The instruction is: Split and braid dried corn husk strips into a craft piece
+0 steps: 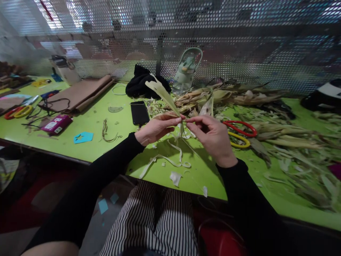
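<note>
A pale corn husk (pixel 165 96) stands tilted up and to the left above the table, gathered narrow at its lower end. My left hand (pixel 157 127) pinches it there between thumb and fingers. Close by on the right, my right hand (pixel 210 133) has its thumb and forefinger pressed together at the gathered part, on what looks like a thin strip or string. Thin ends hang down below the fingers. Beneath the hands lies a curled white strip (pixel 165 161) with torn scraps (pixel 175 177) around it.
Husks (pixel 234 94) pile along the back and right. Red and yellow scissors handles (pixel 241 128) lie right of my right hand. A phone (pixel 140 113), black cloth (pixel 144 81) and green bottle (pixel 184 73) stand beyond my left hand. Left are a purple box (pixel 57 124) and brown folder (pixel 82 94).
</note>
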The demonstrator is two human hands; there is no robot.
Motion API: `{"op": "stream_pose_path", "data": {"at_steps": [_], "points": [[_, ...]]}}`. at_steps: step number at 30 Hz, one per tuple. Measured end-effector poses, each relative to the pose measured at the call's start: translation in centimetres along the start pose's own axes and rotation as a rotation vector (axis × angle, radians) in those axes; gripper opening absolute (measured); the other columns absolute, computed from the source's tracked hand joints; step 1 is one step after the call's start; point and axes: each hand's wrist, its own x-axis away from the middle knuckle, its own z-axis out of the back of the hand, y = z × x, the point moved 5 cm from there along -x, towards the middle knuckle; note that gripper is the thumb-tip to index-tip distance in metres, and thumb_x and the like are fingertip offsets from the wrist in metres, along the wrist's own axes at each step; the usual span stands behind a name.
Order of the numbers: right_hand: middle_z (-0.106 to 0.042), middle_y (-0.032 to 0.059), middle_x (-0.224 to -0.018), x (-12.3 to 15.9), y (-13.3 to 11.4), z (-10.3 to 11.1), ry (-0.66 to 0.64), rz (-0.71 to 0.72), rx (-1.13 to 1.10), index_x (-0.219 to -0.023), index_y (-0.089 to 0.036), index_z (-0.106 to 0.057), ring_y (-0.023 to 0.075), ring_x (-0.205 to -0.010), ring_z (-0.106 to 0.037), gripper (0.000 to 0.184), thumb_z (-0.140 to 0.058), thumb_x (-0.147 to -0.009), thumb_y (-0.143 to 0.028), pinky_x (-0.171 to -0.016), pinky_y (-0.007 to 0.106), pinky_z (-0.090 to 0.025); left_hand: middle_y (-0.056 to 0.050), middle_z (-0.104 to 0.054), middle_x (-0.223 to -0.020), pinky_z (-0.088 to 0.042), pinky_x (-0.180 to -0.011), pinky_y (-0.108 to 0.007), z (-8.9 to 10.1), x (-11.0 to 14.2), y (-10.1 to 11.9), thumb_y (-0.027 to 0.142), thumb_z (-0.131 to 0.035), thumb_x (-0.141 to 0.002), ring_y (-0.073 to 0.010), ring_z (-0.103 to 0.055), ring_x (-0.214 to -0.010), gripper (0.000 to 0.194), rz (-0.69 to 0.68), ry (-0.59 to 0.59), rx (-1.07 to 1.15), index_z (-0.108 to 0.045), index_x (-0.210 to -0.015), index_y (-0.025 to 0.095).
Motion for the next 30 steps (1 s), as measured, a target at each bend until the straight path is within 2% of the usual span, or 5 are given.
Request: {"op": "stream_pose_path", "data": {"at_steps": [8,13,21,25,30], "points": [[-0.054,0.0018,-0.076,-0.2,0.0,-0.1,-0.046,-0.028,-0.045,-0.109,-0.024,-0.079,0.0151,-0.065,-0.045,0.033,-0.074,-0.084,-0.046,-0.062,0.032,-0.041,0.0,-0.07,-0.085,-0.041,-0.07,-0.022,-0.1,0.0,-0.2,0.023,-0.087,-0.071,-0.0072,-0.055,-0.076,0.022,0.038,0.026,0.038,-0.079,-0.09,0.018],[-0.055,0.0,-0.074,0.2,0.8,-1.0,-0.121,-0.202,-0.278,-0.096,-0.023,-0.079,0.0125,-0.063,-0.04,0.03,-0.075,-0.082,-0.048,-0.058,0.029,-0.033,-0.001,-0.071,-0.087,-0.041,-0.066,-0.021,-0.6,0.5,-0.1,0.021,-0.09,-0.065,-0.0071,-0.054,-0.075,0.022,0.038,-0.004,0.009,-0.078,-0.083,0.016],[-0.04,-0.0061,-0.06,0.3,0.9,-1.7,-0.234,-0.348,-0.497,-0.08,-0.02,-0.064,0.0088,-0.053,-0.029,0.027,-0.073,-0.081,-0.046,-0.051,0.027,-0.022,-0.003,-0.071,-0.093,-0.043,-0.071,-0.023,-0.8,0.4,-0.3,0.03,-0.089,-0.067,-0.0075,-0.055,-0.077,0.024,0.038,-0.063,-0.034,-0.077,-0.083,0.016],[-0.033,-0.0072,-0.056,0.3,1.2,-1.8,-0.27,-0.445,-0.588,-0.074,-0.021,-0.06,0.0084,-0.049,-0.025,0.028,-0.072,-0.08,-0.046,-0.048,0.027,-0.017,-0.002,-0.069,-0.091,-0.043,-0.073,-0.026,-1.5,1.0,0.3,0.032,-0.086,-0.07,-0.0087,-0.055,-0.078,0.028,-0.043,-0.123,-0.106,-0.075,-0.09,0.016],[-0.035,-0.0078,-0.055,0.1,1.4,-1.4,-0.226,-0.414,-0.626,-0.073,-0.021,-0.059,0.0073,-0.049,-0.025,0.037,-0.077,-0.077,-0.053,-0.048,0.026,-0.017,-0.002,-0.068,-0.088,-0.046,-0.072,-0.027,-2.5,2.0,1.8,0.032,-0.081,-0.076,-0.0115,-0.061,-0.08,0.027,-0.209,-0.182,-0.285,-0.069,-0.093,0.014]]}}
